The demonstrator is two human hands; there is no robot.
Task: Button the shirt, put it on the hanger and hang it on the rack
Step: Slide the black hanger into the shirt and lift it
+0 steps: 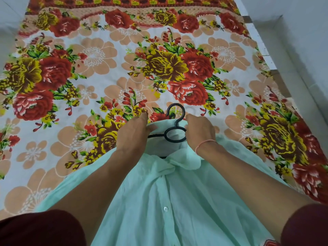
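A pale mint-green shirt [170,196] lies front up on the bed, collar away from me, with a white button [165,208] showing on its closed placket. A black hanger [175,125] sits in the neck opening, its hook and ring sticking out past the collar while its arms are mostly hidden under the cloth. My left hand [134,132] pinches the collar's left side beside the hanger's arm. My right hand [200,130] grips the collar's right side next to the hanger ring.
A floral bedsheet [106,68] with red and yellow roses covers the bed ahead of me. A white wall [301,41] and the bed's edge run along the right. Grey floor [10,18] shows at the far left. No rack is in view.
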